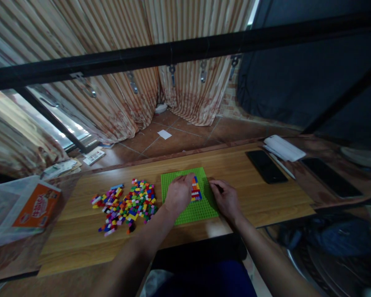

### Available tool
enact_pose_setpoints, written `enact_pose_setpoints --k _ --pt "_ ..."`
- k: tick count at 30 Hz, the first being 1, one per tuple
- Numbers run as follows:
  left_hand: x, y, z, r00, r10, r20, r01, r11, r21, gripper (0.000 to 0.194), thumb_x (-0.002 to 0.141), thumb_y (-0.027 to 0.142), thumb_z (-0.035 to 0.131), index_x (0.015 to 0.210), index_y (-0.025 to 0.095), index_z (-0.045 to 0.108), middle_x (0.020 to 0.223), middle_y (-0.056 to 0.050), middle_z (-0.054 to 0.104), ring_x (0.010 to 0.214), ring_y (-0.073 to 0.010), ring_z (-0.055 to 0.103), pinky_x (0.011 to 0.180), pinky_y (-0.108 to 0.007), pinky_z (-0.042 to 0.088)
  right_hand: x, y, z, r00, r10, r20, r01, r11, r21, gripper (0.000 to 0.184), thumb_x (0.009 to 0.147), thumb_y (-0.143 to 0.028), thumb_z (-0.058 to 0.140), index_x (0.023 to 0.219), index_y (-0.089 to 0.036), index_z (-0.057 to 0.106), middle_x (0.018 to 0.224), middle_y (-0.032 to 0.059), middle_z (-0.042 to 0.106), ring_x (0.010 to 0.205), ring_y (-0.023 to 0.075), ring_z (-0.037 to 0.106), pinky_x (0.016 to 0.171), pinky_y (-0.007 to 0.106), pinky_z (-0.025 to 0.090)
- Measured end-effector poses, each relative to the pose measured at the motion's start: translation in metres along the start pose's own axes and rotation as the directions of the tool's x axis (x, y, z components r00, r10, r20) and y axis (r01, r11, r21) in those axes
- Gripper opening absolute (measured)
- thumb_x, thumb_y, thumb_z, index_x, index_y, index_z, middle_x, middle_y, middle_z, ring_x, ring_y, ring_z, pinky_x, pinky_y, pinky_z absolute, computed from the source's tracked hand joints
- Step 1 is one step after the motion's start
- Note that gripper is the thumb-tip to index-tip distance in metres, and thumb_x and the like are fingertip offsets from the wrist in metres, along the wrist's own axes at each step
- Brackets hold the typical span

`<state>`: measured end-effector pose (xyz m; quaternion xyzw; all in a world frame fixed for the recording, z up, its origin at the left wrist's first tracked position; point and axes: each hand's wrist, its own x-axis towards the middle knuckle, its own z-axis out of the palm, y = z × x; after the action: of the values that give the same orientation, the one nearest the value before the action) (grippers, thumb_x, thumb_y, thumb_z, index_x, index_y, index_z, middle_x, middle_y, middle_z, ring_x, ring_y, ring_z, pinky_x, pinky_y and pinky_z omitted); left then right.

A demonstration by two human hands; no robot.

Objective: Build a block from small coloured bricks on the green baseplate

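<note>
A green studded baseplate [204, 211] lies on the wooden board. Small toy bricks [196, 194] in red, white, blue, orange and purple form a block on its middle. My left hand [179, 193] is over the plate, its fingers pinched together at the left side of that block and hiding part of it. Whatever the fingertips hold is hidden. At the plate's right edge is my right hand [227, 200], with curled fingers closed on the rim. Left of the plate, a loose pile of many-coloured bricks [136, 202] is spread over the wood.
A black phone [266, 166] lies on the wooden board [80, 251] at the right, near a white pen [282, 166] and a white case [284, 147]. Another dark slab [331, 177] is farther right. A clear plastic bin [12, 210] stands far left. A black bar [185, 51] crosses beyond the board.
</note>
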<state>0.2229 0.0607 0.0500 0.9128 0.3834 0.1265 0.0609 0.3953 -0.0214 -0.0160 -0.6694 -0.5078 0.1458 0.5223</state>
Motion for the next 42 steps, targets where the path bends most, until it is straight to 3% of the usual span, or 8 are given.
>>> enact_pose_setpoints --k 7,11,18,23,26,30,36,42 --pt "-0.013 0.008 0.009 0.984 0.147 -0.1 -0.124 0.97 0.208 0.034 0.092 0.01 0.046 0.124 0.01 0.059 0.09 -0.009 0.072 0.089 -0.0226 0.067 0.084 -0.036 0.054 0.0 -0.001 0.001 1.0 0.006 -0.014 -0.006 0.999 -0.032 0.025 0.09 -0.039 0.052 0.093 -0.023 0.072 0.095 0.0071 0.073 0.093 0.0233 0.066 0.087 0.039 0.051" --pt "-0.015 0.012 0.011 0.97 0.198 -0.139 -0.154 0.949 0.275 0.034 0.094 0.01 0.043 0.123 0.008 0.06 0.08 -0.008 0.069 0.083 -0.0212 0.066 0.087 -0.036 0.052 0.0 0.002 0.0 1.0 -0.015 0.0 0.015 0.999 -0.039 0.026 0.091 -0.038 0.051 0.095 -0.023 0.072 0.096 0.0073 0.073 0.093 0.0231 0.067 0.087 0.039 0.051" --pt "-0.025 0.015 0.012 0.971 0.186 -0.147 -0.141 0.952 0.272 0.036 0.095 0.009 0.04 0.127 0.005 0.056 0.085 -0.008 0.072 0.089 -0.0203 0.066 0.1 -0.041 0.046 0.0 0.006 0.001 1.0 -0.021 0.003 0.021 0.997 -0.068 0.029 0.09 -0.041 0.051 0.093 -0.022 0.072 0.096 0.009 0.074 0.091 0.0249 0.068 0.087 0.041 0.052" --pt "-0.034 0.013 0.001 0.975 0.079 -0.207 -0.052 0.99 0.132 0.047 0.09 0.005 0.042 0.136 0.013 0.05 0.108 -0.008 0.072 0.112 -0.0223 0.061 0.109 -0.047 0.04 0.001 0.008 0.001 0.999 -0.038 0.019 0.039 0.996 -0.074 0.03 0.09 -0.043 0.05 0.093 -0.022 0.072 0.097 0.0094 0.073 0.091 0.0248 0.067 0.087 0.04 0.052" --pt "-0.05 0.006 -0.009 0.955 -0.05 -0.292 0.057 0.998 0.016 0.049 0.088 0.003 0.043 0.134 0.016 0.051 0.112 -0.009 0.071 0.11 -0.0214 0.062 0.108 -0.046 0.042 0.001 0.009 0.001 0.999 -0.042 0.012 0.042 0.996 -0.079 0.03 0.09 -0.043 0.05 0.092 -0.021 0.071 0.096 0.0097 0.073 0.091 0.0246 0.067 0.086 0.04 0.052" --pt "-0.096 -0.017 -0.019 0.881 -0.256 -0.397 0.225 0.966 -0.125 0.038 0.089 0.009 0.044 0.123 0.018 0.058 0.103 -0.008 0.072 0.098 -0.022 0.065 0.093 -0.043 0.052 0.0 0.01 0.0 0.999 -0.046 0.022 0.048 0.995 -0.09 0.033 0.091 -0.045 0.049 0.093 -0.021 0.071 0.099 0.0099 0.074 0.093 0.0249 0.067 0.086 0.04 0.051" --pt "-0.172 -0.056 -0.028 0.819 -0.42 -0.39 0.387 0.907 -0.165 0.028 0.09 0.02 0.049 0.113 0.02 0.064 0.104 -0.009 0.073 0.097 -0.0247 0.067 0.086 -0.043 0.055 -0.001 0.012 -0.001 0.998 -0.054 0.026 0.056 0.991 -0.123 0.034 0.09 -0.047 0.05 0.093 -0.022 0.071 0.097 0.009 0.074 0.091 0.0249 0.067 0.085 0.041 0.052" --pt "-0.201 -0.069 -0.031 0.773 -0.511 -0.376 0.487 0.858 -0.164 0.021 0.09 0.021 0.05 0.104 0.02 0.065 0.103 -0.007 0.072 0.099 -0.0243 0.065 0.09 -0.042 0.054 -0.001 0.013 -0.003 0.998 -0.058 0.023 0.061 0.982 -0.178 0.034 0.089 -0.048 0.051 0.092 -0.022 0.072 0.095 0.0091 0.074 0.088 0.0249 0.068 0.081 0.039 0.052"
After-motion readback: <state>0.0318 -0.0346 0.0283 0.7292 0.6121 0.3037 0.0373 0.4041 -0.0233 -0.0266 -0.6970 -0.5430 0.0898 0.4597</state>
